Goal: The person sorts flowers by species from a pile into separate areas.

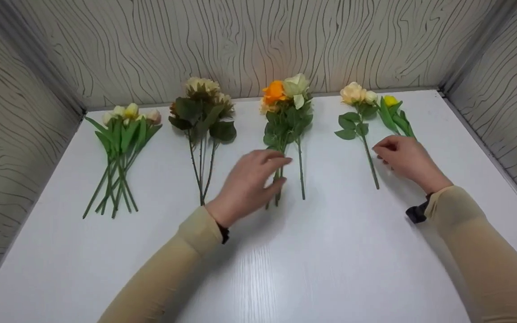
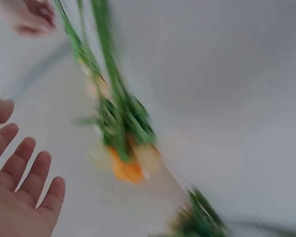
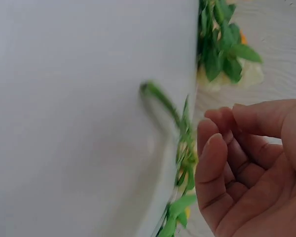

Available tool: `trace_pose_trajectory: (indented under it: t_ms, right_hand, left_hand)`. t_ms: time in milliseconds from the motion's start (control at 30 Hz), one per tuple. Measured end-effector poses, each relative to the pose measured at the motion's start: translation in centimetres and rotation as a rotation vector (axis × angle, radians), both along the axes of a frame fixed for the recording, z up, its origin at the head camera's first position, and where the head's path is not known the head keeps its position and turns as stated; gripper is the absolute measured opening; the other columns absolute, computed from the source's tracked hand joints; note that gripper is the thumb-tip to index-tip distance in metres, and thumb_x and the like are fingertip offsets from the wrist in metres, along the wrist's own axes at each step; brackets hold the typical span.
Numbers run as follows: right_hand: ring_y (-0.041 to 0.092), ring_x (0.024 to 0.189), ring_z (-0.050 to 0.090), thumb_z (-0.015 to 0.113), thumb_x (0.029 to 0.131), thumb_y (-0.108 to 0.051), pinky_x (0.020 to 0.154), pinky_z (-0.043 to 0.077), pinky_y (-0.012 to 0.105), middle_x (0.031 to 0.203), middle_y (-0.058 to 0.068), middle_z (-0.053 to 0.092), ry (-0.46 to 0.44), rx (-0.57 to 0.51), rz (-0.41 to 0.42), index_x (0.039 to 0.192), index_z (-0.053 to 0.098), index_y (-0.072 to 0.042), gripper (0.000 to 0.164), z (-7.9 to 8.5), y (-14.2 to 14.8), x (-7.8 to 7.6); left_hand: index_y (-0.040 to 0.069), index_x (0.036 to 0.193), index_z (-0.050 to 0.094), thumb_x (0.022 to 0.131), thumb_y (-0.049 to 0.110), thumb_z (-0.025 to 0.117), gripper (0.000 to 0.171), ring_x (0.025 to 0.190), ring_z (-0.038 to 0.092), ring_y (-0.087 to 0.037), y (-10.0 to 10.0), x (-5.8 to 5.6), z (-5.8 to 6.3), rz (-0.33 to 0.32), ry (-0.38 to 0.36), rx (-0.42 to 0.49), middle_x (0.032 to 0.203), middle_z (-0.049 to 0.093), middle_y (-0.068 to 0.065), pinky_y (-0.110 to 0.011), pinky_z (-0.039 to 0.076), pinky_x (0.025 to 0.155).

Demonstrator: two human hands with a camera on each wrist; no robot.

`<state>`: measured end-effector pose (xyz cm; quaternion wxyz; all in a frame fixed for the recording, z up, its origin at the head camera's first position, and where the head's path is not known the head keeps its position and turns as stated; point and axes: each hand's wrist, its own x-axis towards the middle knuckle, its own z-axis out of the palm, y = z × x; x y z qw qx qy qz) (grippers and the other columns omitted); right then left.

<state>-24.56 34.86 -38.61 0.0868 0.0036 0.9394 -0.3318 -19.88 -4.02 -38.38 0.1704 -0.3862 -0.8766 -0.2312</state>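
My left hand (image 1: 250, 181) hovers over the lower stems of a bunch with an orange rose (image 1: 274, 92) and a creamy white flower (image 1: 296, 85). In the left wrist view its fingers (image 2: 37, 173) are spread with nothing in them, apart from the blurred bunch. On the right, my right hand (image 1: 406, 158) is beside the stem of a peach rose (image 1: 353, 93), just below a yellow tulip (image 1: 391, 100). The right wrist view has its fingers loosely curled and the palm holding nothing. The tulip's lower stem is hidden behind this hand in the head view.
Pale tulips (image 1: 126, 134) lie crossed at the far left of the white table (image 1: 330, 260). Dark-leaved cream flowers (image 1: 202, 87) lie between them and the orange bunch. A wood-patterned wall (image 1: 240, 45) stands behind the blossoms, with side walls left and right.
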Motion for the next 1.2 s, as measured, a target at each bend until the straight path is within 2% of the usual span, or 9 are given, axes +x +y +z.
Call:
trace_pose_trajectory:
  t_ms: [133,233,333,433,567,700,867,1000,1200]
  right_hand:
    - [0.038,0.099,0.054,0.052,0.106,-0.035,0.082,0.047,0.053,0.12,0.026,0.059,0.057,0.144,-0.071,0.128,0.058,0.005,0.045,-0.3,3.6,-0.5]
    - [0.042,0.096,0.057,0.054,0.104,-0.029,0.081,0.047,0.059,0.119,0.033,0.058,0.071,0.24,-0.071,0.126,0.056,0.011,0.046,-0.3,5.5,-0.5]
    - [0.04,0.086,0.059,0.056,0.098,-0.021,0.073,0.05,0.056,0.112,0.035,0.062,0.058,0.306,-0.046,0.12,0.058,0.015,0.043,-0.1,6.6,-0.4]
    - [0.035,0.077,0.059,0.055,0.093,-0.016,0.063,0.05,0.047,0.101,0.031,0.065,0.006,0.32,-0.029,0.112,0.062,0.015,0.037,0.0,7.0,-0.1]
    - [0.031,0.069,0.059,0.054,0.091,-0.012,0.055,0.048,0.041,0.088,0.023,0.064,-0.024,0.324,-0.036,0.102,0.063,0.012,0.029,-0.1,6.8,0.5]
    - [0.033,0.067,0.057,0.054,0.088,-0.008,0.053,0.046,0.042,0.08,0.021,0.063,0.024,0.356,-0.046,0.091,0.063,0.011,0.021,-0.5,6.6,0.8]
    - [0.032,0.061,0.052,0.053,0.085,-0.005,0.05,0.042,0.039,0.07,0.016,0.058,0.057,0.365,-0.042,0.08,0.06,0.007,0.015,-1.0,6.6,0.9]
    - [0.031,0.063,0.053,0.052,0.087,-0.005,0.052,0.043,0.039,0.072,0.017,0.06,0.056,0.334,-0.041,0.083,0.062,0.009,0.017,-1.0,6.6,1.1]
    - [0.03,0.064,0.057,0.052,0.09,-0.008,0.055,0.045,0.038,0.083,0.022,0.065,0.06,0.29,-0.068,0.099,0.066,0.014,0.027,-0.1,6.8,1.7]
  left_hand:
    - [0.015,0.144,0.058,0.101,0.028,0.067,0.046,0.129,0.054,-0.019,4.5,1.6,-0.2,-0.127,-0.01,-0.105,0.139,0.06,-0.003,-0.035,0.036,0.115]
    - [0.017,0.149,0.053,0.103,0.031,0.063,0.049,0.132,0.051,-0.016,7.1,2.5,-0.1,-0.221,-0.007,-0.159,0.142,0.058,-0.001,-0.031,0.031,0.117]
    - [0.018,0.152,0.05,0.104,0.034,0.06,0.052,0.134,0.049,-0.014,9.1,3.1,0.2,-0.293,0.003,-0.205,0.145,0.056,0.001,-0.029,0.027,0.118]
    - [0.02,0.153,0.048,0.105,0.037,0.058,0.053,0.136,0.047,-0.013,10.5,3.5,0.3,-0.329,-0.002,-0.247,0.147,0.055,0.003,-0.028,0.024,0.12]
    - [0.021,0.155,0.046,0.105,0.038,0.057,0.054,0.137,0.046,-0.012,11.3,3.7,-0.1,-0.345,-0.023,-0.264,0.147,0.054,0.005,-0.028,0.022,0.12]
    - [0.021,0.155,0.045,0.105,0.038,0.058,0.055,0.138,0.045,-0.012,11.2,3.7,-0.8,-0.348,-0.049,-0.261,0.148,0.054,0.005,-0.029,0.021,0.121]
    - [0.02,0.153,0.049,0.104,0.035,0.06,0.052,0.136,0.048,-0.012,10.9,3.3,-1.4,-0.308,-0.044,-0.248,0.145,0.056,0.004,-0.029,0.026,0.119]
    - [0.018,0.151,0.052,0.105,0.033,0.059,0.049,0.133,0.051,-0.012,10.7,3.0,-1.5,-0.28,-0.045,-0.228,0.142,0.059,0.002,-0.027,0.031,0.116]
    - [0.018,0.147,0.056,0.104,0.031,0.061,0.045,0.131,0.053,-0.012,10.5,2.6,-1.2,-0.246,-0.073,-0.178,0.14,0.061,0.002,-0.027,0.034,0.114]
